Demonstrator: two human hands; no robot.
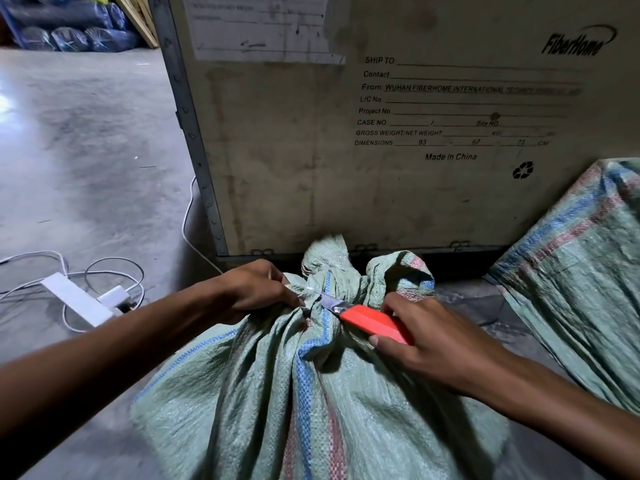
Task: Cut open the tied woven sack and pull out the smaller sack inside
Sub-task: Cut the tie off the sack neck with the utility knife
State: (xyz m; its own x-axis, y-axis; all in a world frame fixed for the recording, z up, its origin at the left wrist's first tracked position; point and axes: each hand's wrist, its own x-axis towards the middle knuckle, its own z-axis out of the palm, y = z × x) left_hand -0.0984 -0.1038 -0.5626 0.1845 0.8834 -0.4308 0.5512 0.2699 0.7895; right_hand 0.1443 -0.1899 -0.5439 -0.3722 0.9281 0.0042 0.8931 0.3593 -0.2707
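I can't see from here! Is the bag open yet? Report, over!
Left hand gripping tied neck of green sack. Right hand holds orange cutter, blade at the tie. Sack not open. Nothing in the way.

A worn grey concrete floor (86,140) runs back to blue wrapped bundles (69,26) and leaning timber (138,19), with a stained, metal-edged shipping crate (311,150) marked FiberHome standing close and a white power strip (74,303) with looped cables at the left.

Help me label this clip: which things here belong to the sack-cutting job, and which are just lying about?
In use:
woven sack, tied at the neck
orange utility knife in the right hand
left hand gripping the neck

Lying about:
second sack
wooden crate
power strip and cables
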